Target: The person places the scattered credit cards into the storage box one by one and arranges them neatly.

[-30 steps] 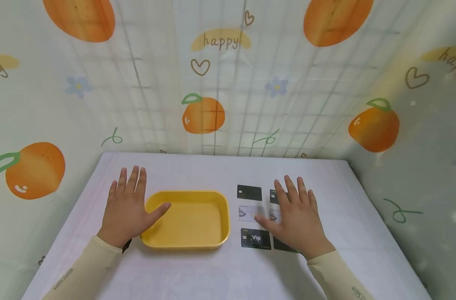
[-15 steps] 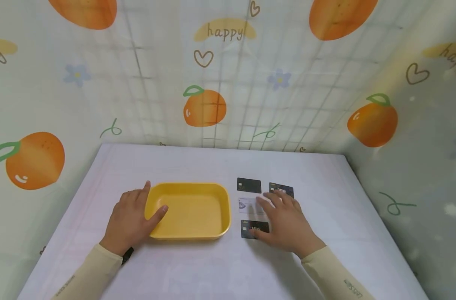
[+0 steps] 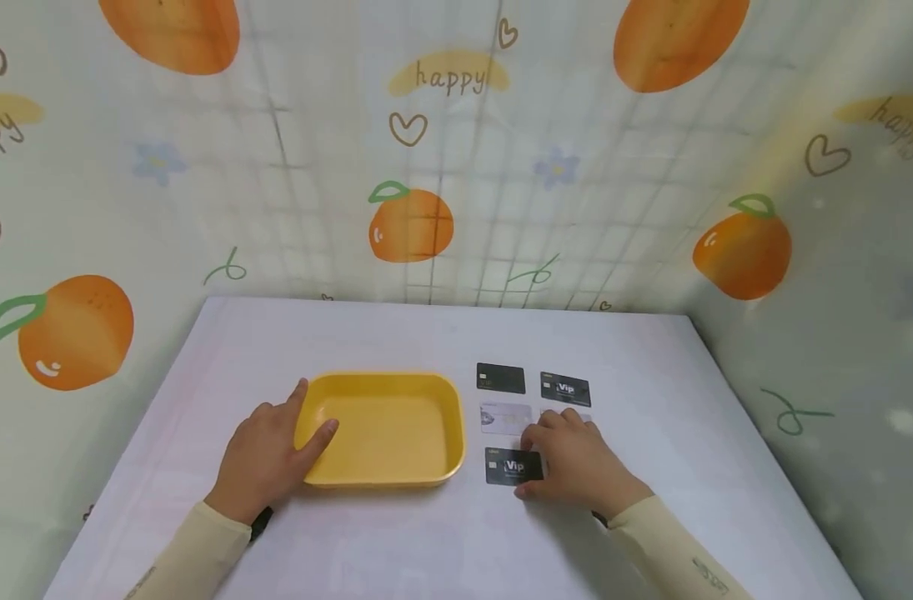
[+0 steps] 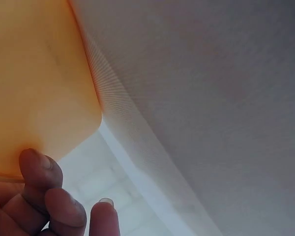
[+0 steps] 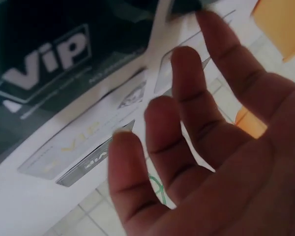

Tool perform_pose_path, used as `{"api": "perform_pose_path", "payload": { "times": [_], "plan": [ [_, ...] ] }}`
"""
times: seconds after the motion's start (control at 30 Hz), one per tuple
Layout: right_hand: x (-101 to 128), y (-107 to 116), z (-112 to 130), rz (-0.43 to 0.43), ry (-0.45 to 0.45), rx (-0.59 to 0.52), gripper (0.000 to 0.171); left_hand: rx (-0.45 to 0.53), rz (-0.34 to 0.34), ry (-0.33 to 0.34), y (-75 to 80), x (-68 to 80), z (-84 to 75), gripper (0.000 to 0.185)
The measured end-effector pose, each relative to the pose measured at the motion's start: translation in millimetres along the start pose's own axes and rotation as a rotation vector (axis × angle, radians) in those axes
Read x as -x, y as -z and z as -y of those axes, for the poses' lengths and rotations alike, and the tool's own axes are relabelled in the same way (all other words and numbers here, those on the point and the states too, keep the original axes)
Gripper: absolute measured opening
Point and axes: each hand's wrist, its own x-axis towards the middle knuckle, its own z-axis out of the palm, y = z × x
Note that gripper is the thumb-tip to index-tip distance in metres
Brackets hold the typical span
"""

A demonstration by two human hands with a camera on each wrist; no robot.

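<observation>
The left hand (image 3: 264,454) is now gripping the near-left corner of the shallow yellow plastic tray (image 3: 381,427), thumb inside the rim, fingers curled under the wall; a second ago it was lying flat beside it. The right hand (image 3: 572,462) has pulled back toward the near edge of the white table (image 3: 396,333) and is closing its fingers on the near black "Vip" card (image 3: 510,467), just right of the tray. The grasp is not yet clearly complete. The far black cards (image 3: 564,389) and the pale card (image 3: 505,417) are lying uncovered, untouched.
</observation>
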Motion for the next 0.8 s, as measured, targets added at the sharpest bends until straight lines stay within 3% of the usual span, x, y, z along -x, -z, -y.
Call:
{"api": "perform_pose_path", "payload": {
  "times": [0.13,0.47,0.8],
  "plan": [
    [-4,-5,-5,0.057,-0.039,-0.017,0.056,-0.001,0.010,-0.007,-3.2,-2.5,-1.6,0.094],
    [0,-1,1,0.109,-0.106,-0.097,0.063,-0.001,0.000,-0.009,-5.8,-2.3,-4.0,0.096],
    [-1,0,8,0.067,-0.069,-0.078,0.058,-0.027,-0.019,-0.013,-1.2,-1.8,0.5,0.097]
  ]
}}
